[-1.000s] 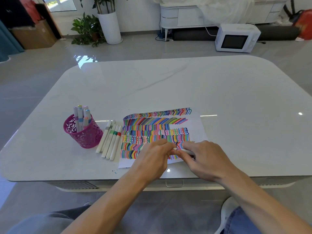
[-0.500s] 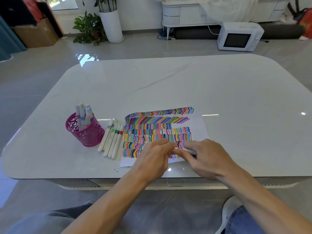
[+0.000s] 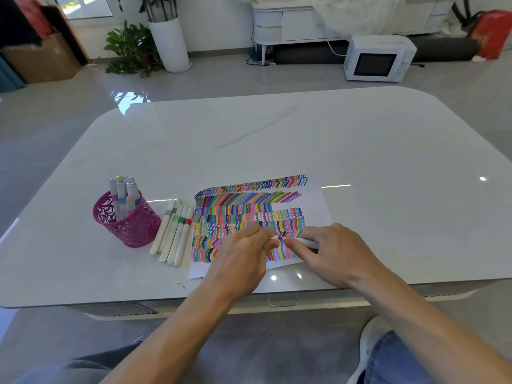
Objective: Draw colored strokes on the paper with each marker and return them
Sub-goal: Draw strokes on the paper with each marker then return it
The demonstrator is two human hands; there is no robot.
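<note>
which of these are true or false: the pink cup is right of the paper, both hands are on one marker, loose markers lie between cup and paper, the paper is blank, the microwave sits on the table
1. The pink cup stands right of the paper. False: it stands to its left.
2. The left hand and right hand meet on one marker. True.
3. Loose markers lie between cup and paper. True.
4. The paper is blank. False: rows of coloured strokes cover it.
5. The microwave sits on the table. False: it is on the floor beyond.

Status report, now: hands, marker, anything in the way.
Left hand and right hand both pinch one white marker over the paper. Cap state unclear. Nothing in the way; pink cup stands left.
</note>
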